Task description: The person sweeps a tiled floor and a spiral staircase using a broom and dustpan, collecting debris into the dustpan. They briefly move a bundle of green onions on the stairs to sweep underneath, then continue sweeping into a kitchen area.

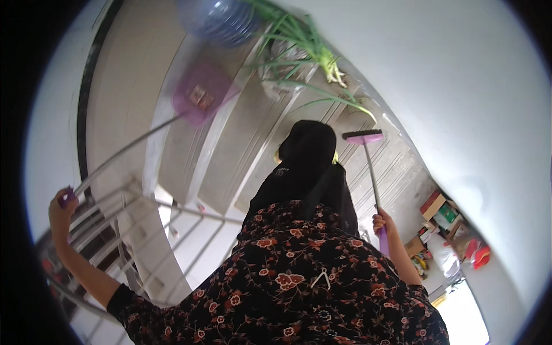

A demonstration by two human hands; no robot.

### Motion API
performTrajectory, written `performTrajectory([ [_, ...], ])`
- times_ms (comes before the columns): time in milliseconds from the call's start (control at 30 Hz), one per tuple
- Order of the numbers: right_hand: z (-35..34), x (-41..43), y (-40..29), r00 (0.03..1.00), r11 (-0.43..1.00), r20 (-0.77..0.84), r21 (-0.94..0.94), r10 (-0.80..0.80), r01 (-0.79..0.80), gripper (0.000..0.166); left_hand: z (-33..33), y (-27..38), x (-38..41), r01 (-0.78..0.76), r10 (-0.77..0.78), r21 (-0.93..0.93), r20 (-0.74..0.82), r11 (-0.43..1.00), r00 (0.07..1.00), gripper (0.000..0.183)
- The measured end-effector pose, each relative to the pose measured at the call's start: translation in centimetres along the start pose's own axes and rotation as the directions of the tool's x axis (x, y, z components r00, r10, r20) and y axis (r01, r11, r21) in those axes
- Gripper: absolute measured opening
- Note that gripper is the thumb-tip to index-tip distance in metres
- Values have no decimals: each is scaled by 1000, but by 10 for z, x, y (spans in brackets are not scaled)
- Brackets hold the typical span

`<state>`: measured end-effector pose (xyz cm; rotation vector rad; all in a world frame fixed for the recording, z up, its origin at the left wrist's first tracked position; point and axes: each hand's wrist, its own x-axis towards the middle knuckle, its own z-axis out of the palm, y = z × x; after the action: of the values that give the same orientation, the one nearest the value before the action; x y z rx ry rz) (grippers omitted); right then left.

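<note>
My left hand (pixel 63 211), far out at the left, grips the purple end of a long thin handle. At that handle's other end a translucent purple dustpan (pixel 206 92), with a printed sticker on it, is held over the stair steps (pixel 224 168). It looks slightly blurred. On the right, my right hand (pixel 384 222) is closed round the shaft of a broom (pixel 371 172), just above its purple grip. The broom has a pink head with dark bristles, which is over the step beside my feet. Dark clothing mostly hides my feet.
Green onions (pixel 317 47) lie by the wall on a higher step, near a clear plastic bag (pixel 293 56). A large blue water bottle (pixel 228 21) stands at the top. A metal railing (pixel 198 211) runs along the left. Cardboard boxes (pixel 432 205) and bags line the right wall.
</note>
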<state>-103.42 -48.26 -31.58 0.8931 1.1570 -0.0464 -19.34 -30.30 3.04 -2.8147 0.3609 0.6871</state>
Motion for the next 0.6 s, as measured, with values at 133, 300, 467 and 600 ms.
performTrajectory([
  [133,4,-10,34,859,902,-286,-217,-425,375,4,-14,-21,11,-259,268,128,-57,957,962,30],
  [300,-44,-35,21,903,929,-290,-288,-317,233,15,-44,15,-45,-308,304,84,52,948,951,23],
  [467,-38,-13,40,853,948,-415,-184,-315,261,11,-13,76,-76,-166,185,-101,239,981,953,31],
  [600,-51,-3,19,911,978,-356,-97,-209,187,12,39,106,-98,-541,541,-57,196,839,818,35],
])
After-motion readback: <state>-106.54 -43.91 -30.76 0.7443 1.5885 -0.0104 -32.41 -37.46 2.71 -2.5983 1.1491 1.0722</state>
